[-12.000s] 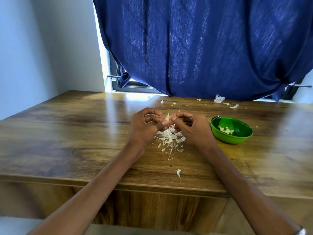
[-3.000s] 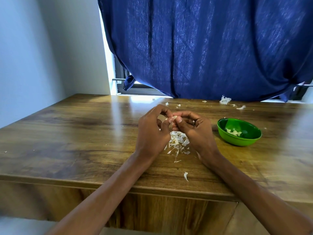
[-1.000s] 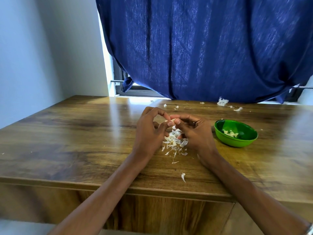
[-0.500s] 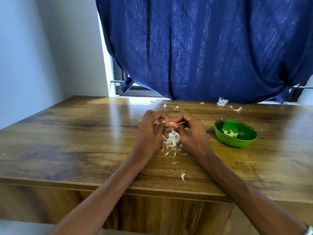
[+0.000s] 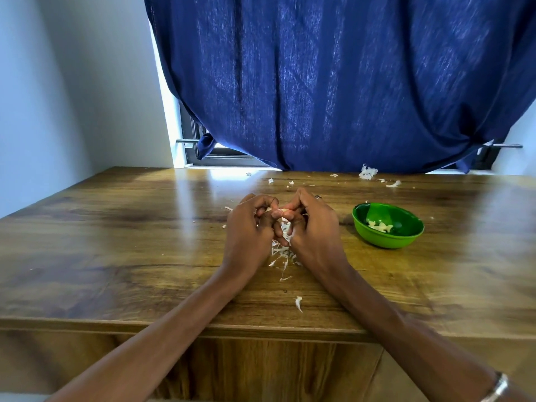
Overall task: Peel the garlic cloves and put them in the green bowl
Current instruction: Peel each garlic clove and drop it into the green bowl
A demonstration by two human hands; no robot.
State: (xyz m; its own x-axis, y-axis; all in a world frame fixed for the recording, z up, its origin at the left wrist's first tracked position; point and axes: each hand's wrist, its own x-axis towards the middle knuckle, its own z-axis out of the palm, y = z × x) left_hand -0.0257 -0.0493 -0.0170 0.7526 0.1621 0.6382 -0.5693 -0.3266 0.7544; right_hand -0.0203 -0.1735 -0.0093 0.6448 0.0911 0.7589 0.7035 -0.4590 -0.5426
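Observation:
My left hand [image 5: 249, 232] and my right hand [image 5: 314, 230] are pressed together at the middle of the wooden table [image 5: 116, 256]. Their fingertips pinch one small pale garlic clove [image 5: 282, 211] between them; most of it is hidden by my fingers. Under and between my hands lies a heap of white garlic skins [image 5: 281, 252]. To the right of my right hand, a hand's width away, stands the green bowl [image 5: 387, 242], with a few peeled cloves [image 5: 380, 226] inside.
One loose skin [image 5: 298, 303] lies near the table's front edge. More skins [image 5: 367, 172] are scattered along the far edge under a dark blue curtain [image 5: 333, 82]. A white wall stands on the left.
My hands have drawn closer together over the peel heap and my fingers have curled tighter round the clove. The bowl has not moved.

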